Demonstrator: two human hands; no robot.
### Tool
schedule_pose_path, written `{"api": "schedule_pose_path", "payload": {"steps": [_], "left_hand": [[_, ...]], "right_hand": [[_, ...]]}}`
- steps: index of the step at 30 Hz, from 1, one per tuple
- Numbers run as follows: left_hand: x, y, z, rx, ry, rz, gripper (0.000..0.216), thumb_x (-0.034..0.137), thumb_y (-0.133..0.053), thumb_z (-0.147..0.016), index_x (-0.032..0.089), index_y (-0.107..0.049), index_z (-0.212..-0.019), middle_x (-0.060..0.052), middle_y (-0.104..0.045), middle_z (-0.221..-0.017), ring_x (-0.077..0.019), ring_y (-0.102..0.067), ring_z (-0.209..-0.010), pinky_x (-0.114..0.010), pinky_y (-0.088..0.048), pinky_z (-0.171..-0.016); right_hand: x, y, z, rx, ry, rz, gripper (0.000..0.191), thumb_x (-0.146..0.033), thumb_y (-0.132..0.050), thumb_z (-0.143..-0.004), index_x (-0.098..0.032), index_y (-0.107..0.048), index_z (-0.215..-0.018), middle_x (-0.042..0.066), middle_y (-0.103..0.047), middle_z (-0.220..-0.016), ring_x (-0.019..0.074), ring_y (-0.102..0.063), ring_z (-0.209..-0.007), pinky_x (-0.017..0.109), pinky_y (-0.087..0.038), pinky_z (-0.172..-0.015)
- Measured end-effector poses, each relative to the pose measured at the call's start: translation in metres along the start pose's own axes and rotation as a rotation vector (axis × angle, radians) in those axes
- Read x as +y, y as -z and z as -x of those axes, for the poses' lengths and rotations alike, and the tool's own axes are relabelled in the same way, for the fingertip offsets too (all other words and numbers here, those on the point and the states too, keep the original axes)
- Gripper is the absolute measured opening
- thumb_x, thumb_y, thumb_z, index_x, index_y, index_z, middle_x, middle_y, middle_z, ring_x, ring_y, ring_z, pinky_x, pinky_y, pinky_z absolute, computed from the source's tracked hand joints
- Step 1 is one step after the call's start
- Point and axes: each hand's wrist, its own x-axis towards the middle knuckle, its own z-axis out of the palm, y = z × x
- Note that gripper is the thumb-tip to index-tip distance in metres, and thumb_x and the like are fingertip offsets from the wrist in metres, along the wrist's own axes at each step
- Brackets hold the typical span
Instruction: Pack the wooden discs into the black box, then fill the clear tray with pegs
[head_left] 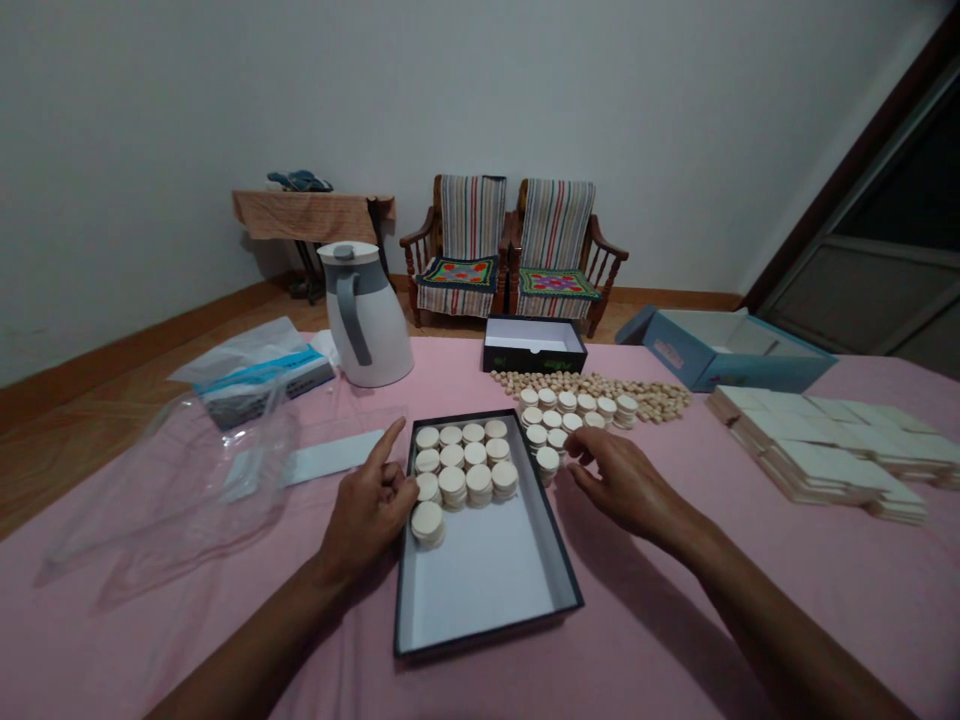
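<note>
A shallow black-edged box lid (pixel 487 590) with a pale inside lies in front of me. Stacks of round wooden discs (pixel 452 483) stand in rows across its far half, with one stack (pixel 427 522) starting a nearer row at the left. My left hand (pixel 371 508) is at the lid's left rim, index finger stretched out and the others curled, holding nothing visible. Right of the lid, more stacked discs (pixel 571 424) stand on the cloth. My right hand (pixel 619 478) hovers beside the nearest of these stacks (pixel 547 462), thumb and fingers apart, with nothing seen between them.
Behind the discs lie many small wooden pieces (pixel 652 398) and a black box (pixel 534 358). A blue box (pixel 735 350) and stacked wooden squares (pixel 825 445) are on the right. Leftward stand a white jug (pixel 371 330), a tissue pack (pixel 262 385) and clear plastic packaging (pixel 202 470).
</note>
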Motion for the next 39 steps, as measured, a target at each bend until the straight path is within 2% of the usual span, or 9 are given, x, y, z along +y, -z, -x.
{"api": "schedule_pose_path", "payload": {"steps": [7, 14, 22, 27, 33, 39], "left_hand": [[-0.013, 0.004, -0.008, -0.005, -0.024, -0.102, 0.065, 0.022, -0.048, -0.075, 0.015, -0.041, -0.139, 0.010, -0.039, -0.053, -0.0088, -0.037, -0.047, -0.019, -0.031, -0.052], [-0.016, -0.003, -0.004, -0.009, 0.062, 0.094, 0.055, 0.024, -0.052, -0.076, 0.014, -0.051, -0.130, 0.009, -0.036, -0.056, -0.0084, -0.034, -0.050, -0.019, -0.029, -0.050], [-0.013, -0.003, -0.003, -0.018, 0.085, 0.168, 0.052, 0.026, -0.054, -0.077, 0.013, -0.051, -0.128, 0.009, -0.035, -0.057, -0.0087, -0.034, -0.050, -0.019, -0.028, -0.049], [-0.012, -0.004, -0.002, -0.010, 0.084, 0.171, 0.051, 0.025, -0.053, -0.077, 0.014, -0.052, -0.127, 0.009, -0.035, -0.057, -0.0087, -0.033, -0.050, -0.018, -0.028, -0.048], [-0.014, -0.005, -0.002, 0.002, 0.076, 0.188, 0.049, 0.026, -0.054, -0.077, 0.015, -0.053, -0.125, 0.009, -0.035, -0.056, -0.0086, -0.034, -0.050, -0.018, -0.028, -0.048], [-0.016, -0.005, -0.003, -0.004, 0.078, 0.197, 0.050, 0.026, -0.054, -0.077, 0.016, -0.052, -0.126, 0.009, -0.036, -0.057, -0.0084, -0.034, -0.050, -0.018, -0.028, -0.048]], "right_hand": [[-0.001, -0.017, 0.008, -0.006, -0.049, -0.036, 0.015, -0.022, -0.050, -0.081, -0.017, -0.050, -0.095, 0.008, -0.063, -0.091, 0.0182, -0.058, -0.078, 0.027, -0.037, -0.066], [-0.013, -0.042, 0.013, 0.020, -0.230, 0.043, 0.026, -0.041, -0.051, -0.083, -0.019, -0.051, -0.097, 0.008, -0.062, -0.096, 0.0194, -0.057, -0.080, 0.026, -0.031, -0.059], [-0.027, -0.049, 0.008, 0.013, -0.362, 0.080, 0.036, -0.053, -0.044, -0.086, -0.020, -0.057, -0.097, 0.007, -0.067, -0.091, 0.0192, -0.059, -0.074, 0.028, -0.026, -0.056], [-0.033, -0.048, 0.004, -0.015, -0.391, 0.130, 0.035, -0.051, -0.044, -0.087, -0.021, -0.058, -0.098, 0.008, -0.069, -0.093, 0.0229, -0.062, -0.080, 0.029, -0.029, -0.060], [-0.035, -0.050, 0.003, 0.014, -0.387, 0.128, 0.032, -0.045, -0.041, -0.089, -0.019, -0.058, -0.098, 0.010, -0.069, -0.094, 0.0224, -0.062, -0.080, 0.029, -0.028, -0.060], [-0.031, -0.043, 0.017, 0.026, -0.424, 0.162, 0.026, -0.038, -0.040, -0.088, -0.020, -0.058, -0.083, 0.007, -0.067, -0.082, 0.0202, -0.059, -0.071, 0.029, -0.023, -0.056]]}}
